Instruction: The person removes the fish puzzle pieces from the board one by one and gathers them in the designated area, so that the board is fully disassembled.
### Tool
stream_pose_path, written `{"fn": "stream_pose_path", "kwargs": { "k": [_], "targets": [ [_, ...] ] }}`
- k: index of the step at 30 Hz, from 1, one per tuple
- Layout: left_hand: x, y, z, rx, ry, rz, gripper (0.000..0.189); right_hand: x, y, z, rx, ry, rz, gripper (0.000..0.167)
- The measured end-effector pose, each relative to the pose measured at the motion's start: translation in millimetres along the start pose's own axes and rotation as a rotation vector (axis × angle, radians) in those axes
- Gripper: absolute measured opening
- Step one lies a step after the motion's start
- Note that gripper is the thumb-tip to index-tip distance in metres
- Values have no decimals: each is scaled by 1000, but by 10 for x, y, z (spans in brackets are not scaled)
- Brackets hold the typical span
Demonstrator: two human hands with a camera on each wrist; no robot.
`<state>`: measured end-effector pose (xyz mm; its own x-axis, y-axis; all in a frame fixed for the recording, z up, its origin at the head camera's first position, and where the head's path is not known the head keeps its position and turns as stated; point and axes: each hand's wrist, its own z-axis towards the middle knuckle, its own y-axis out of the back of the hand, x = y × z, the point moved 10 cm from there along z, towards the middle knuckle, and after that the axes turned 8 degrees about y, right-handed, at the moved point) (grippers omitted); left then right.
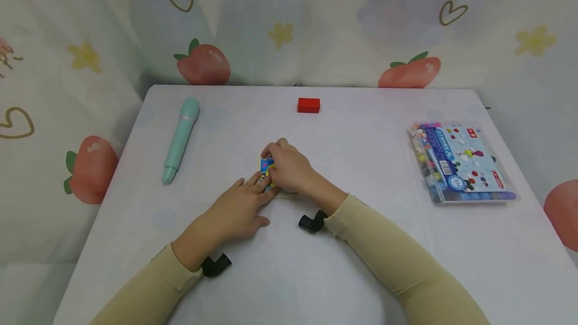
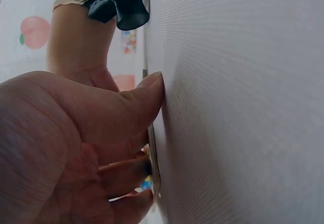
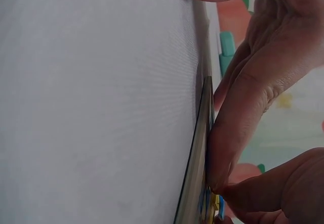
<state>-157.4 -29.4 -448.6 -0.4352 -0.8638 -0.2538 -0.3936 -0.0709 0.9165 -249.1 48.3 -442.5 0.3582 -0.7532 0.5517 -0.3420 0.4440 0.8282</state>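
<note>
A thin flat board (image 3: 194,178) lies on the table under both hands, its grey edge showing in the right wrist view. Blue and yellow print (image 1: 266,165) shows between the hands, most of it covered. My left hand (image 1: 238,208) rests its extended fingers on the board's near left part, its thumb held apart by the tabletop. Over the far right part, my right hand (image 1: 293,167) has its fingers bent down. In the right wrist view its thumb and finger pinch a small blue-and-yellow piece (image 3: 216,202) at the board's surface; its full shape is hidden.
A mint-green stick with a rounded head (image 1: 180,139) lies at the left. A red block (image 1: 309,105) sits near the back edge. At the right is a clear plastic case (image 1: 465,164) of colourful beads with a printed label. Patterned cloth (image 1: 316,24) hangs behind the table.
</note>
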Motion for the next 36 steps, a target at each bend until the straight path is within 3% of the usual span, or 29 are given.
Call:
{"fn": "stream_pose_path", "kwargs": {
  "k": [13, 21, 28, 36],
  "targets": [
    [-3, 16, -14, 8, -1, -13, 76, -63, 52, 28, -66, -33, 96, 29],
    [-2, 9, -13, 17, 12, -15, 76, -101, 112, -27, -138, -29, 234, 22],
    [-7, 13, -19, 22, 21, -3, 77, -112, 160, -30, -137, 2, 297, 18],
    [-1, 6, -14, 29, 26, 4, 78, -155, 213, -4, -110, -42, 387, 16]
  ]
}}
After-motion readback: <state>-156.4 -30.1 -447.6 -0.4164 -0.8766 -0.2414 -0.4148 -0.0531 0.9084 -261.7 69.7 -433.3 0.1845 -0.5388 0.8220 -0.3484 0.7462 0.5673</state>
